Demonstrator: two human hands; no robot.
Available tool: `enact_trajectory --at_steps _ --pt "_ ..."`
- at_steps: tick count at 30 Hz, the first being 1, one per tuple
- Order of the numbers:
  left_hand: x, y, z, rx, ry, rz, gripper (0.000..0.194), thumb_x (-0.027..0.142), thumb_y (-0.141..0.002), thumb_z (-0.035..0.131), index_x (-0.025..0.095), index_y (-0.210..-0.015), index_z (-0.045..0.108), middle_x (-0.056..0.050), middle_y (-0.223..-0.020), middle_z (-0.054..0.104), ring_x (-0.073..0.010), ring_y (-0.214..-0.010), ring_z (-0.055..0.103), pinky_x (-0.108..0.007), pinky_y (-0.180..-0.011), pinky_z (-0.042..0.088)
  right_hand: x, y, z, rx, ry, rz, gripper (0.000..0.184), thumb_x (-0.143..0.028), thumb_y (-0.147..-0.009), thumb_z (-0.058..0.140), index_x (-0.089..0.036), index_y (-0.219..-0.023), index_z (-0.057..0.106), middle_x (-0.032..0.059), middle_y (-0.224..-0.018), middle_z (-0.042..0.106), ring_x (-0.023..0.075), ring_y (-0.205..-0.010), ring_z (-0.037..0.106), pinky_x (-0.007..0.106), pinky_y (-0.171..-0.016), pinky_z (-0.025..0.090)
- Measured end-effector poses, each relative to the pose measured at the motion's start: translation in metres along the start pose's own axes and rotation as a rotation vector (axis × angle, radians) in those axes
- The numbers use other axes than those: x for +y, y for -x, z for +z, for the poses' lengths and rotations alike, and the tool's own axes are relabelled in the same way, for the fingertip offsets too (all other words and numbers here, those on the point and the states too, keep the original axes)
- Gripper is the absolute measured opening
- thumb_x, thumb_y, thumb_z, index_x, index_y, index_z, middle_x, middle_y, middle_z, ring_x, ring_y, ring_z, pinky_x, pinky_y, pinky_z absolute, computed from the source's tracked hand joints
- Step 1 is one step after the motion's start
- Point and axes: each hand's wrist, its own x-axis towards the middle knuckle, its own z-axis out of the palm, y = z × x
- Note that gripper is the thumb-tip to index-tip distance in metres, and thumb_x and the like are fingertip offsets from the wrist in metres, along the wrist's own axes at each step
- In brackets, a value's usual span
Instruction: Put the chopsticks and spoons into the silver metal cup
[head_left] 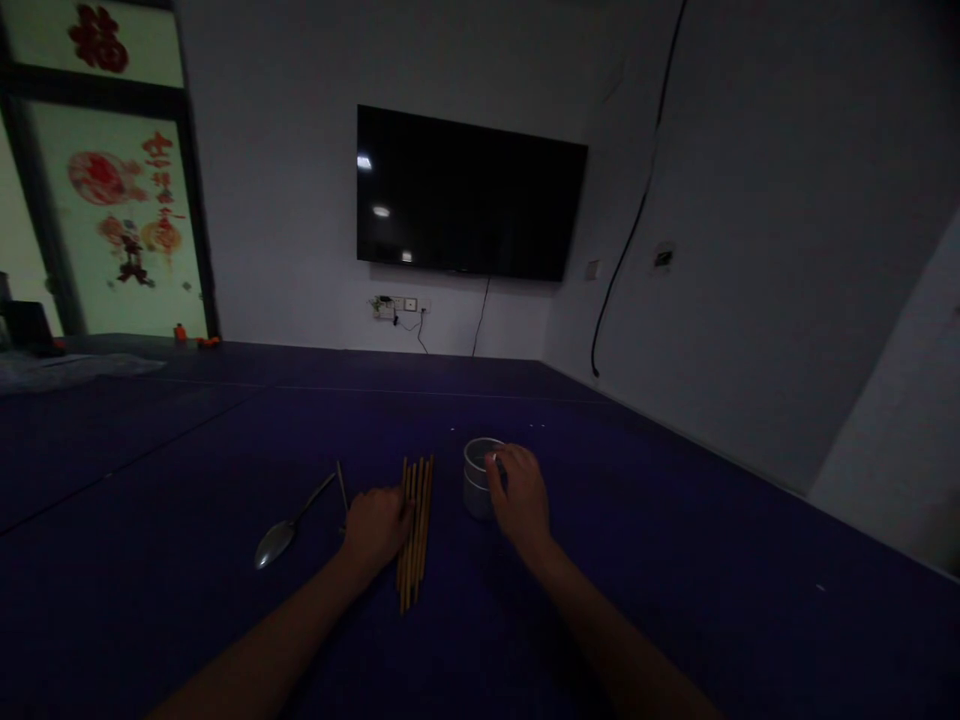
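Observation:
Several wooden chopsticks (418, 530) lie side by side on a dark blue table (675, 560). My left hand (377, 528) rests at their left edge with fingers curled, touching the nearest stick; whether it grips one is unclear. A small white cup (475, 478) stands just right of the chopsticks. My right hand (519, 497) is wrapped round the cup's right side, thumb at the rim. A metal spoon (283, 531) lies to the left of my left hand, with a thin dark stick (342, 485) beside its handle.
A black TV (469, 195) hangs on the white wall beyond the table's far edge, with sockets and cables below it. A window with red paper decorations (112, 190) is at the far left. The room is dim.

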Motion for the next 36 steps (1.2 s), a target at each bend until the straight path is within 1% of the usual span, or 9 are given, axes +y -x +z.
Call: enact_trajectory --at_steps 5,9,13,18,24,31,33,36 --pt "0.002 0.0 0.0 -0.04 -0.001 -0.021 0.036 0.036 -0.086 0.032 0.016 -0.087 0.062 -0.009 -0.088 0.067 -0.0207 -0.083 0.062 -0.03 -0.073 0.043 -0.005 0.003 0.002 0.002 0.014 -0.045 0.03 -0.031 -0.09 0.035 -0.017 -0.092 0.061 0.0074 -0.094 0.064 0.0225 -0.106 0.048 0.043 -0.094 0.036" --pt "0.002 0.0 0.001 -0.025 -0.018 -0.008 0.037 0.037 -0.086 0.031 0.016 -0.086 0.062 -0.01 -0.087 0.067 -0.0218 -0.082 0.063 -0.032 -0.072 0.044 -0.008 0.003 0.002 0.001 0.012 -0.076 0.028 -0.03 -0.09 0.036 -0.018 -0.091 0.062 0.0062 -0.096 0.064 0.0221 -0.106 0.048 0.043 -0.096 0.035" --pt "0.002 -0.001 0.002 -0.034 -0.019 -0.015 0.037 0.037 -0.086 0.032 0.017 -0.088 0.062 -0.01 -0.088 0.066 -0.0211 -0.082 0.063 -0.031 -0.072 0.044 -0.01 0.002 0.0 -0.004 0.007 -0.104 0.027 -0.028 -0.09 0.036 -0.019 -0.089 0.062 0.0058 -0.096 0.064 0.0223 -0.105 0.05 0.043 -0.095 0.036" --pt "0.001 -0.001 0.002 -0.021 -0.021 -0.012 0.037 0.037 -0.086 0.032 0.016 -0.086 0.061 -0.01 -0.086 0.067 -0.0203 -0.08 0.063 -0.03 -0.07 0.044 -0.007 0.003 0.002 0.01 0.009 -0.084 0.027 -0.028 -0.09 0.036 -0.018 -0.089 0.062 0.0063 -0.094 0.064 0.0225 -0.106 0.049 0.043 -0.095 0.036" --pt "0.002 0.0 0.002 -0.01 -0.019 -0.018 0.039 0.038 -0.086 0.031 0.015 -0.084 0.062 -0.01 -0.082 0.067 -0.0224 -0.079 0.063 -0.032 -0.069 0.044 -0.003 0.004 0.004 0.011 0.008 -0.087 0.028 -0.028 -0.09 0.036 -0.018 -0.091 0.062 0.0064 -0.094 0.064 0.023 -0.107 0.049 0.044 -0.095 0.036" --pt "0.001 -0.001 -0.003 0.018 -0.084 -0.016 0.04 0.035 -0.087 0.029 0.014 -0.084 0.062 -0.012 -0.08 0.066 -0.0246 -0.079 0.063 -0.036 -0.071 0.045 -0.001 0.006 0.005 0.018 0.049 -0.014 0.03 -0.03 -0.09 0.036 -0.017 -0.094 0.062 0.0082 -0.097 0.063 0.0239 -0.108 0.048 0.043 -0.094 0.036" --pt "-0.003 -0.002 -0.007 0.05 -0.125 -0.042 0.039 0.034 -0.086 0.029 0.012 -0.085 0.062 -0.013 -0.079 0.065 -0.0261 -0.081 0.063 -0.038 -0.072 0.044 0.0 0.006 0.005 0.014 0.063 -0.005 0.031 -0.03 -0.09 0.035 -0.016 -0.094 0.062 0.0086 -0.098 0.063 0.0235 -0.109 0.048 0.042 -0.096 0.035" --pt "-0.013 -0.003 -0.012 0.114 -0.185 -0.145 0.036 0.032 -0.084 0.033 0.01 -0.09 0.06 -0.016 -0.08 0.064 -0.0289 -0.084 0.062 -0.04 -0.071 0.044 0.001 0.006 0.005 0.015 0.064 -0.006 0.033 -0.03 -0.091 0.033 -0.016 -0.093 0.063 0.0082 -0.099 0.063 0.0229 -0.109 0.048 0.041 -0.097 0.034"
